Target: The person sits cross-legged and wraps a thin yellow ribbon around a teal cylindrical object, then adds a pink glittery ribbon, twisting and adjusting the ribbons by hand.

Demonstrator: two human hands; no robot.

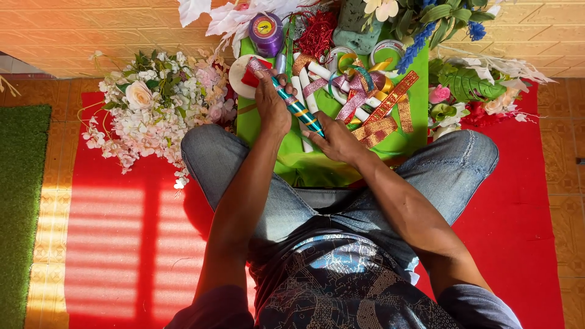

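Both hands' grip closed on the ribbon-wrapped stick (pixel 297 107), left hand (pixel 272 103) upper, right hand (pixel 334 139) lower

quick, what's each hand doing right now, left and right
Left hand: closed around the upper part of the ribbon-wrapped stick.
Right hand: fingers pinching the stick's lower end.

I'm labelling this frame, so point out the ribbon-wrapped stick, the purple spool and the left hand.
ribbon-wrapped stick (pixel 303 114), head view, on its teal striped middle.
purple spool (pixel 266 31), head view, on its round top face.
left hand (pixel 272 103), head view, on the back of the hand.
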